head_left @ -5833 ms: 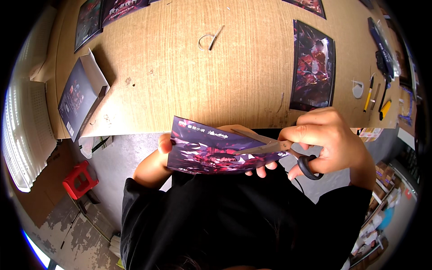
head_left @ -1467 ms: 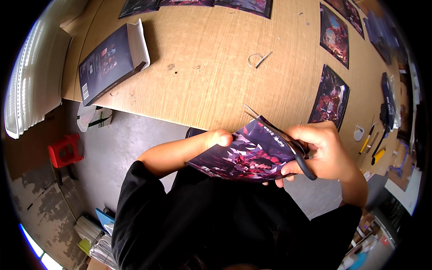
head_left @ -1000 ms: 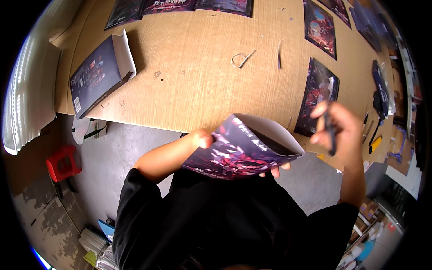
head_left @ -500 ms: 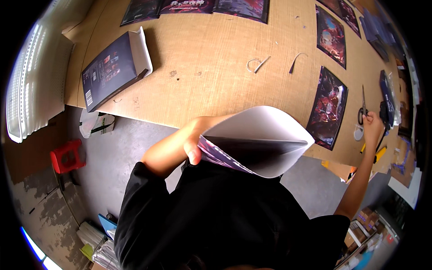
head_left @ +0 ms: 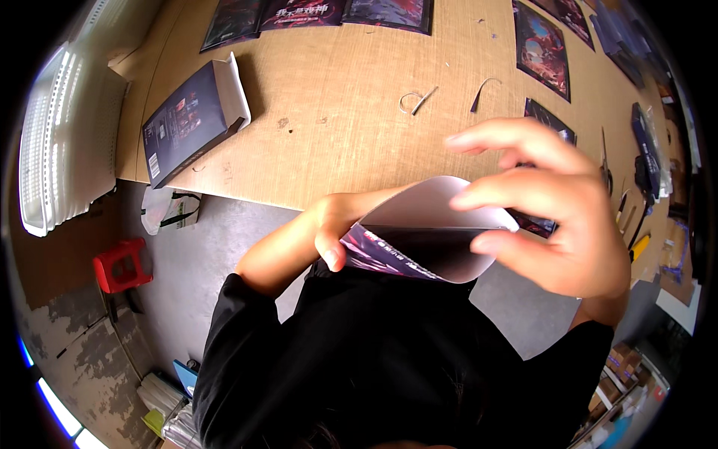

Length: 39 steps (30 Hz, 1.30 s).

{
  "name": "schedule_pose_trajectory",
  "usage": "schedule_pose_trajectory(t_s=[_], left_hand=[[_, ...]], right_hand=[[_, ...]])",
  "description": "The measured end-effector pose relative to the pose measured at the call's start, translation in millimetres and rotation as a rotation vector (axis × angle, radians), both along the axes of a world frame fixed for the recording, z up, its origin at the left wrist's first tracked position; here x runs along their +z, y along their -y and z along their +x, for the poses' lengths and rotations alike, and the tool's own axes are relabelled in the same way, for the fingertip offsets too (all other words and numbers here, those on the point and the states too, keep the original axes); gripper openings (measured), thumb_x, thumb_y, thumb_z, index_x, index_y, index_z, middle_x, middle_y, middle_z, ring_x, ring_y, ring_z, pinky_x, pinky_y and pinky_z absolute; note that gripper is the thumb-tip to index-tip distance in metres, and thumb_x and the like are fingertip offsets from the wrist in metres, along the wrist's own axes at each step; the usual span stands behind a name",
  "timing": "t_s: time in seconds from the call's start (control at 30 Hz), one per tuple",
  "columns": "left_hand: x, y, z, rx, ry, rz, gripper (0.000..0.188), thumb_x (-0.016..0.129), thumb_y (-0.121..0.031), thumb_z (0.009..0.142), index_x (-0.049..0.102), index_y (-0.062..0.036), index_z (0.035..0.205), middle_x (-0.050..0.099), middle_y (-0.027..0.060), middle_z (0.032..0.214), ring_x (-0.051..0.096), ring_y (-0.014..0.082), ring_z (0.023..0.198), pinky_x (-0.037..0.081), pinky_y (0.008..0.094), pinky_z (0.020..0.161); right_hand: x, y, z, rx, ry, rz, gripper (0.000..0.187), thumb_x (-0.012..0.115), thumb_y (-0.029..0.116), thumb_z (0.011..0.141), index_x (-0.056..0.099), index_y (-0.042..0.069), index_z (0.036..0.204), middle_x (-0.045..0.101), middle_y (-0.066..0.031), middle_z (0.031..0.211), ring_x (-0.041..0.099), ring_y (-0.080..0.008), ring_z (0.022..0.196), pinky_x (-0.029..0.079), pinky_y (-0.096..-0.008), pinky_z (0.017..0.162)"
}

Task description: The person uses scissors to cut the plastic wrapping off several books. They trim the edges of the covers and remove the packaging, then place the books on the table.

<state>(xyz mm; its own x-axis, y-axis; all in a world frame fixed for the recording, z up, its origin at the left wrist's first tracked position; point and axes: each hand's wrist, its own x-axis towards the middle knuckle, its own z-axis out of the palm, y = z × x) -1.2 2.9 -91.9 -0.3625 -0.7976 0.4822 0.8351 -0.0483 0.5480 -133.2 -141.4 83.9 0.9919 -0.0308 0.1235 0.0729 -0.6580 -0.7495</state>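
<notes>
My left hand (head_left: 330,232) grips the left edge of a printed paper sleeve (head_left: 385,252), dark purple outside and white inside. Its mouth bulges open toward me, and something flat and dark shows within. Just over the right side of that mouth hovers my right hand (head_left: 572,206), fingers spread and curved, holding nothing; its thumb and fingertips overlap the opening in view. Partly behind this hand lies a dark illustrated packet (head_left: 550,116) on the table. Farther right are the scissors (head_left: 604,157), their handles partly covered by the hand.
On the wooden table (head_left: 336,150) stands a dark box (head_left: 187,123) with a raised flap. Several illustrated packets (head_left: 542,52) lie along the far and right sides, with thin cut strips (head_left: 422,102) between. White baskets (head_left: 71,142) are stacked at left, above a red stool (head_left: 122,266).
My right hand has left the scissors at the right and come in to the sleeve's mouth, its fingers spread. The left hand keeps its hold; the sleeve's opening looks slightly narrower.
</notes>
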Motion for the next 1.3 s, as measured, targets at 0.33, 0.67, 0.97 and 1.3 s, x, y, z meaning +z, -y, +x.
schedule_pose_trajectory(t_s=[0.33, 0.67, 0.97, 1.3], left_hand=[[48, -6, -4, 0.072, -0.019, 0.368, 0.123, 0.079, -0.061, 0.049, 0.022, 0.0008, 0.138, 0.038, 0.033, 0.128, 0.046, 0.0415, 0.116, 0.038, 0.0471, 0.1], [24, -20, -9, -0.075, -0.193, 0.529, 0.128, 0.075, -0.068, 0.052, 0.018, 0.0071, 0.138, 0.032, 0.0282, 0.135, 0.04, 0.0389, 0.123, 0.037, 0.043, 0.1], [11, -29, 18, 0.465, -0.336, 0.733, 0.089, 0.044, -0.072, 0.075, 0.038, -0.0043, 0.133, 0.046, 0.0186, 0.13, 0.048, 0.0342, 0.117, 0.038, 0.0494, 0.099], [30, 11, -10, 0.35, -0.452, 0.91, 0.058, 0.047, -0.047, 0.09, 0.042, -0.0054, 0.129, 0.052, 0.0156, 0.124, 0.053, 0.0278, 0.11, 0.044, 0.0447, 0.093]], right_hand=[[-7, 12, 10, -0.049, -0.072, 0.068, 0.01, 0.058, 0.005, 0.082, 0.056, -0.004, 0.078, 0.059, -0.012, 0.096, 0.057, -0.0134, 0.073, 0.043, -0.0235, 0.065], [-12, 126, -1, -0.527, 0.281, 0.104, 0.017, 0.052, 0.018, 0.093, 0.056, 0.002, 0.098, 0.058, 0.0026, 0.078, 0.052, -0.0049, 0.073, 0.045, -0.0202, 0.068], [-51, 95, 12, -0.409, 0.089, 0.418, 0.022, 0.053, 0.022, 0.094, 0.06, 0.002, 0.089, 0.051, 0.0087, 0.077, 0.043, 0.0001, 0.07, 0.038, -0.0178, 0.063], [-97, 41, 29, -0.512, 0.075, 0.184, 0.012, 0.062, 0.01, 0.084, 0.057, -0.001, 0.082, 0.056, -0.0033, 0.056, 0.05, -0.0051, 0.054, 0.039, -0.022, 0.052]])
